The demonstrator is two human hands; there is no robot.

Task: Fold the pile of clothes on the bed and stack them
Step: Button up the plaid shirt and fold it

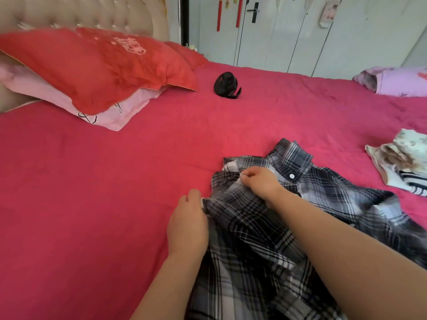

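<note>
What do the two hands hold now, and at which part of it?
Both hold the plaid shirt. The right hand pinches the cloth near the shoulder, beside the collar; the left hand grips its side edge lower down.

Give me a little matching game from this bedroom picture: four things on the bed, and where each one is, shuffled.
1 plaid shirt
2 black fan
3 red pillow
4 floral clothes

A by the headboard
B held by left hand and right hand
C right edge of the bed
D standing apart, beyond the shirt

Pairs: 1-B, 2-D, 3-A, 4-C
</note>
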